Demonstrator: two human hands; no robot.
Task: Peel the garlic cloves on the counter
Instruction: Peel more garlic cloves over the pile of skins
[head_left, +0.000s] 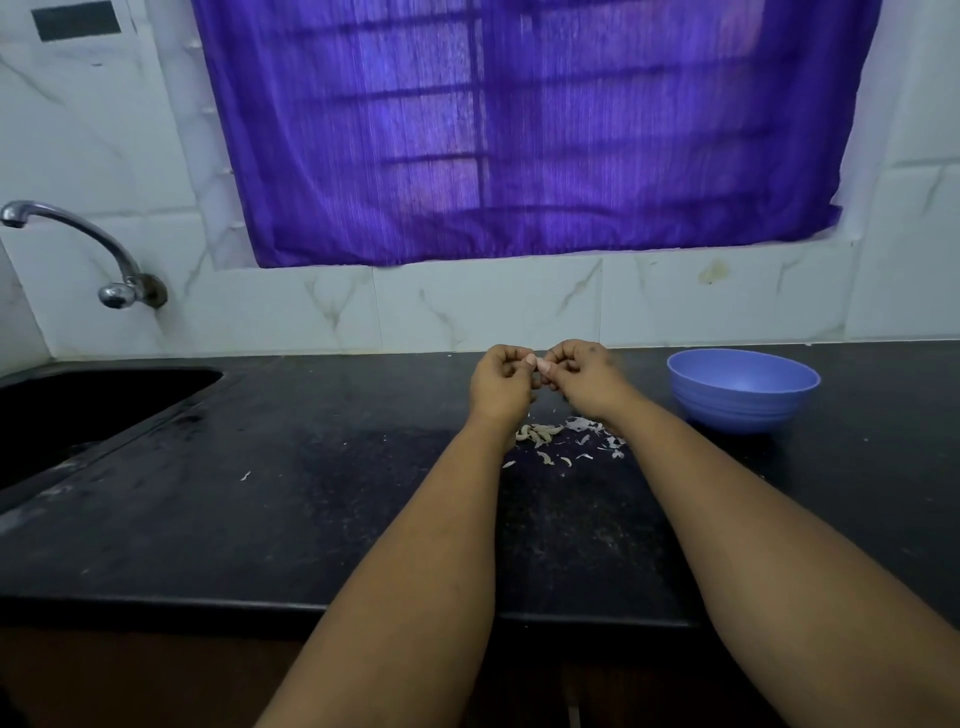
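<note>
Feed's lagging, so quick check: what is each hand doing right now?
Left hand: fingers curled, pinching a garlic clove held between both hands.
Right hand: fingers curled, pinching the same clove.

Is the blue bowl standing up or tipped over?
Standing up. The blue bowl sits on its base on the black counter, with its open rim facing upward.
</note>
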